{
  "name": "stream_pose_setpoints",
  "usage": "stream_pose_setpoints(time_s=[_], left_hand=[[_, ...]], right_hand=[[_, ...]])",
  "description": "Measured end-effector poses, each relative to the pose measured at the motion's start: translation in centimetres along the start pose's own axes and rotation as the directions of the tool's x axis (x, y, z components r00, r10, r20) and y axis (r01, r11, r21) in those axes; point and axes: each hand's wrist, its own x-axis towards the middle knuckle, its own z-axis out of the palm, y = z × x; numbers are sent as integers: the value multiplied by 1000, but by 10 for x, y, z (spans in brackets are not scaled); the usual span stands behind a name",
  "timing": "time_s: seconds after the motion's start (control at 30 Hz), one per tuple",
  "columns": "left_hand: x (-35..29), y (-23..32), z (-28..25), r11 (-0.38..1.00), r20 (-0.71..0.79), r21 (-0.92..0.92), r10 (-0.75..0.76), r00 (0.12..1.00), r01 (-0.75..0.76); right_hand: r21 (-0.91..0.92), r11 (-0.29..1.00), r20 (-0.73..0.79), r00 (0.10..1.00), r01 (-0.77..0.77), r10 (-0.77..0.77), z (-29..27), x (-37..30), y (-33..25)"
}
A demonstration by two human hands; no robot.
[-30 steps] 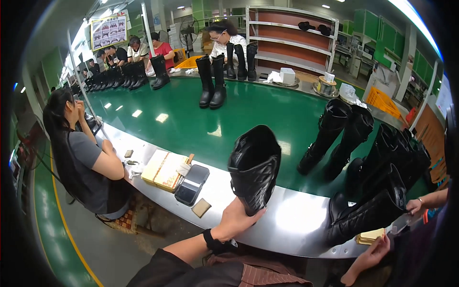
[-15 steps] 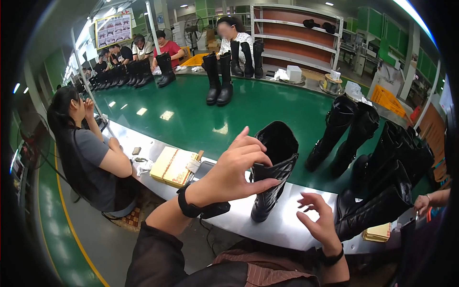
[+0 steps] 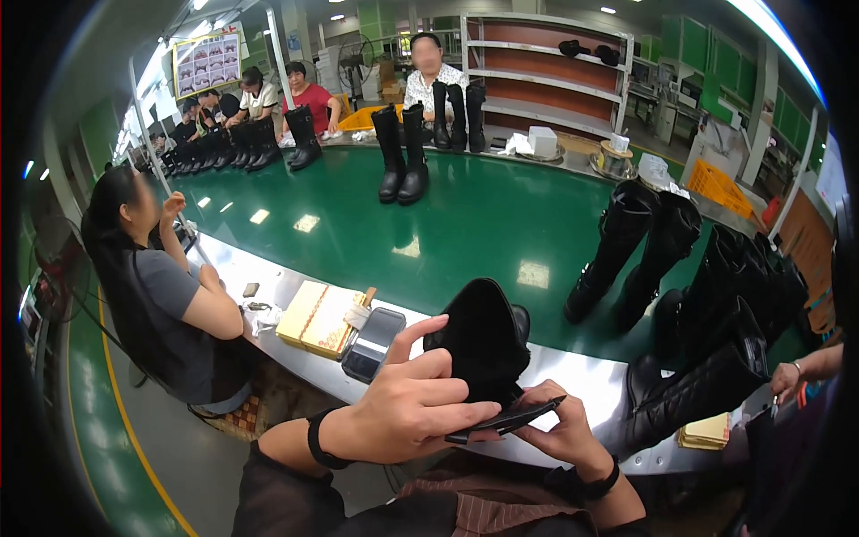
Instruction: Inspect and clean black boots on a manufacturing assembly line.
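Observation:
A tall black boot (image 3: pixel 484 333) is directly in front of me, its wide top facing up so that the dark inside shows. Its toe pokes out behind the shaft on the right. My left hand (image 3: pixel 413 401) grips the near left edge of the shaft, index finger stretched up along the rim and the other fingers across the near flap. On the other side, my right hand (image 3: pixel 562 428) pinches the right end of the folded-out flap (image 3: pixel 514 417) between thumb and fingers. Part of both hands' fingers is hidden by the leather.
A black tray (image 3: pixel 374 345) and yellow paper stack (image 3: pixel 313 315) lie left on the metal ledge. Quilted boots (image 3: pixel 698 385) lean at right; another pair (image 3: pixel 613 251) stands behind. Another boot pair (image 3: pixel 400 161) stands across the green belt (image 3: pixel 340 215). A co-worker (image 3: pixel 170 286) sits left.
The boot has come nearer and its opening has tipped toward me. My right hand, free before, has closed on the flap. The left hand has moved down with the boot.

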Motion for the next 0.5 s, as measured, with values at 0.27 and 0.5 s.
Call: stream_pose_setpoints(time_s=[0.27, 0.5], left_hand=[[-14, 20, 3, 999, 8, 25, 46, 999, -46], [-15, 26, 2, 997, 63, -55, 52, 997, -48]], right_hand=[[375, 913, 247, 967, -160, 68, -15, 1, 8], [109, 957, 175, 953, -269, 248, -11, -1, -3]])
